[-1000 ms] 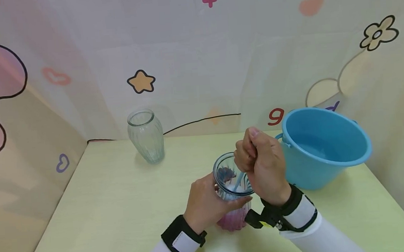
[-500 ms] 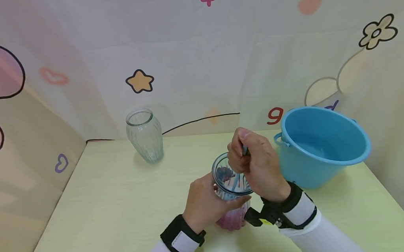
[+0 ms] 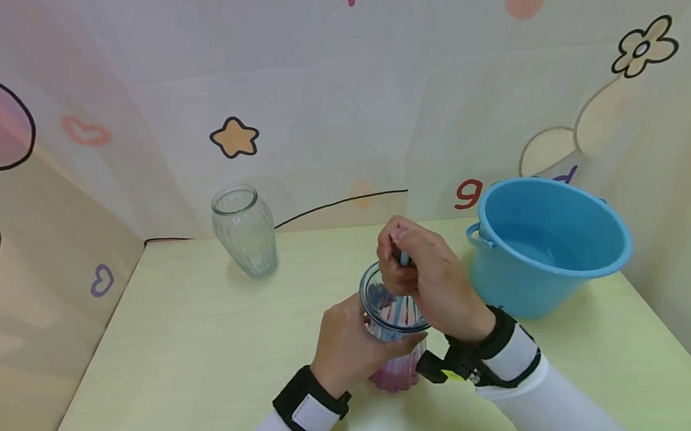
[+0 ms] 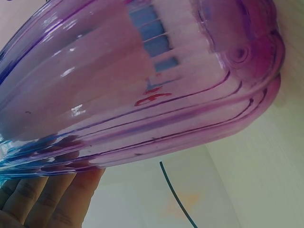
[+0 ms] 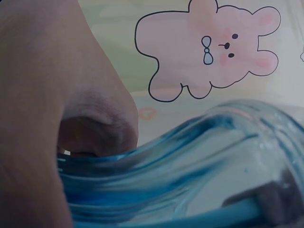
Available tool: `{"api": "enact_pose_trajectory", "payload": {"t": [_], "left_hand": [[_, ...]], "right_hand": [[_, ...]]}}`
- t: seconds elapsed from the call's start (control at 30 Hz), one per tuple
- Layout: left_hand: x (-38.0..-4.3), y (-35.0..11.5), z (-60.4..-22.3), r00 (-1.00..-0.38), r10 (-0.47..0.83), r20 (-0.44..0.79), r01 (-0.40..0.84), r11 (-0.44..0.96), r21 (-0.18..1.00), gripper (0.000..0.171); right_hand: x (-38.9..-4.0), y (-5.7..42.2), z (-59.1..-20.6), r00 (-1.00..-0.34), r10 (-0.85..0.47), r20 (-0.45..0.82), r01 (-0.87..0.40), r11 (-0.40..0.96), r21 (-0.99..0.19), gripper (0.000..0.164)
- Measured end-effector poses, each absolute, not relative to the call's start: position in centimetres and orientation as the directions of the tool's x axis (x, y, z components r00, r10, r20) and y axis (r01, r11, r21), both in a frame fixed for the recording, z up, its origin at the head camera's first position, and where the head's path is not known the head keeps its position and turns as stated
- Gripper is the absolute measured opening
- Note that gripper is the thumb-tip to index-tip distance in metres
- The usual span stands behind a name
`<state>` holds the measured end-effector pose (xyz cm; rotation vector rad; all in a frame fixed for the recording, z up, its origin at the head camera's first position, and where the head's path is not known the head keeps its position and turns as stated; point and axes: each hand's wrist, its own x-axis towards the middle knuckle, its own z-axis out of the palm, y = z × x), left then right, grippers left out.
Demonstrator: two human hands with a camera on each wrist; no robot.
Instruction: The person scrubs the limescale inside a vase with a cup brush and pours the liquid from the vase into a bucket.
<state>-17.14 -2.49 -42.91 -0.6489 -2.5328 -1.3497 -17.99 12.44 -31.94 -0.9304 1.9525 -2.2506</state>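
Note:
My left hand [image 3: 349,340] grips a ribbed glass vase [image 3: 397,374] by its neck, blue toward the mouth and pink to purple toward the base. In the left wrist view its purple body [image 4: 190,109] fills most of the picture, with several fingertips [image 4: 71,199] curled against the far side. Over the mouth, my right hand [image 3: 432,276] is curled round a thin blue rod [image 3: 399,309] that slants down into the vase. The rod's lower end is hidden, so I cannot tell what it carries. The right wrist view shows the blue neck [image 5: 142,190] close up.
A clear ribbed glass vase [image 3: 246,240] stands at the back left of the pale table [image 3: 199,362]. To the right of my hands is a light blue bucket [image 3: 521,283] with its mouth tilted toward me. A printed cloth [image 3: 306,103] hangs behind.
My right hand has shifted left over the vase mouth, and the rod stands more upright, its top now showing in my fist. The left hand keeps its hold on the vase. The view has drifted slightly.

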Motion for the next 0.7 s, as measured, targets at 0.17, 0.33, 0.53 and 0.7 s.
{"api": "enact_pose_trajectory", "payload": {"t": [0.17,0.33,0.53,0.7], "left_hand": [[-17.16,-2.47,-43.01,-0.882,0.278,0.381,0.471,0.491,0.733,0.060],[-17.22,-2.44,-43.01,-0.883,0.272,0.382,0.469,0.493,0.733,0.059],[-17.25,-2.45,-42.93,-0.883,0.271,0.383,0.469,0.494,0.732,0.058],[-17.17,-2.50,-42.78,-0.887,0.279,0.368,0.461,0.489,0.741,0.059]], "right_hand": [[-17.94,12.46,-31.84,-0.839,-0.415,0.352,-0.308,-0.172,-0.936,0.030],[-17.94,12.31,-31.47,-0.856,-0.437,0.278,-0.246,-0.130,-0.961,0.025],[-17.93,12.23,-31.30,-0.860,-0.447,0.245,-0.223,-0.103,-0.969,0.022],[-17.87,12.21,-31.36,-0.848,-0.451,0.278,-0.256,-0.110,-0.960,0.023]]}}
